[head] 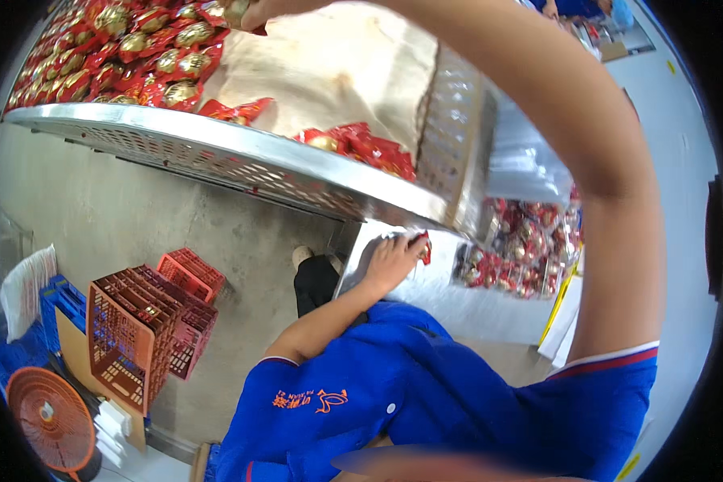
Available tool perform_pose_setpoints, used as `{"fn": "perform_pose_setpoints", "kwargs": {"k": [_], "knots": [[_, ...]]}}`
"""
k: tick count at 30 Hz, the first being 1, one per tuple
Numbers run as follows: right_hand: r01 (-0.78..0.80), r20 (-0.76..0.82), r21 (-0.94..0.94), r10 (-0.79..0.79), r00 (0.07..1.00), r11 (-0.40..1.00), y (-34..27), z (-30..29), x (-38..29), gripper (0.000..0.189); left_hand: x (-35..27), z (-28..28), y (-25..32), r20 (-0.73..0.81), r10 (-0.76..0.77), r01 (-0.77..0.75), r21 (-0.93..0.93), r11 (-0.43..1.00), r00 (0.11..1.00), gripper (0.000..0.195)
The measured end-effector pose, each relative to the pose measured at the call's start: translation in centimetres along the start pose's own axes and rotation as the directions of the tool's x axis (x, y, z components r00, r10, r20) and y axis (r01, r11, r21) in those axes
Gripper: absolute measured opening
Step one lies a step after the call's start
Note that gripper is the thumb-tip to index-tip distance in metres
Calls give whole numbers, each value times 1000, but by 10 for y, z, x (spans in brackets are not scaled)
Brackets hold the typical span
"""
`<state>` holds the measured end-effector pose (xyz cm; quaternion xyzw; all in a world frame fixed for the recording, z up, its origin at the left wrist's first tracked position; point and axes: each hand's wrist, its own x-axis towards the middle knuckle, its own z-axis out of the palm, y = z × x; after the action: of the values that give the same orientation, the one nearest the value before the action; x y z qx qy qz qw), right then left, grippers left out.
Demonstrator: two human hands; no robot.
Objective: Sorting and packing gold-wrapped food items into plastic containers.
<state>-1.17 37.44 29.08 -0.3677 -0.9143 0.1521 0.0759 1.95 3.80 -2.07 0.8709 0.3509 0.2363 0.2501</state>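
My right arm arches up over a perforated metal tray [235, 141] with a pale cloth lining [331, 66]. At the top edge, my right hand [259, 13], partly cut off by the frame, has its fingers on a gold-and-red wrapped piece [236, 12]. Many similar wrapped pieces [181, 63] fill the tray's left part; several more [361, 144] lie along its near rim. Lower down, my left hand [394, 259] is over a steel table, its fingertips on one red-and-gold wrapped piece [426, 248]. Clear containers of wrapped pieces [518, 259] stand to its right.
Clear plastic bags or film [524, 150] lie right of the tray. Brown and red plastic crates [135, 337], an orange round fan [51, 419] and a white sack [30, 292] are at the left. At the top right, other people are partly visible near a table.
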Motion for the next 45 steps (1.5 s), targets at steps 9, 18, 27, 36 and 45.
{"fn": "perform_pose_setpoints", "kwargs": {"k": [9,18,27,36,45], "knots": [[145,-423,828,435,795,542,-58,-44,-347,58,0,5,12,26,-60,59,36,998,998,36],[14,192,959,688,699,-282,-91,230,-479,51,-7,16,20,-29,-164,164,-4,986,986,43],[-282,242,955,789,565,-90,-79,299,-474,50,-3,8,22,34,-170,168,46,985,985,47],[-736,-13,559,891,453,382,-94,298,-445,46,-1,-12,18,223,-130,140,-32,990,966,69],[-928,135,139,922,364,346,-94,284,-409,32,1,-17,19,304,-142,156,-22,987,942,72]]}}
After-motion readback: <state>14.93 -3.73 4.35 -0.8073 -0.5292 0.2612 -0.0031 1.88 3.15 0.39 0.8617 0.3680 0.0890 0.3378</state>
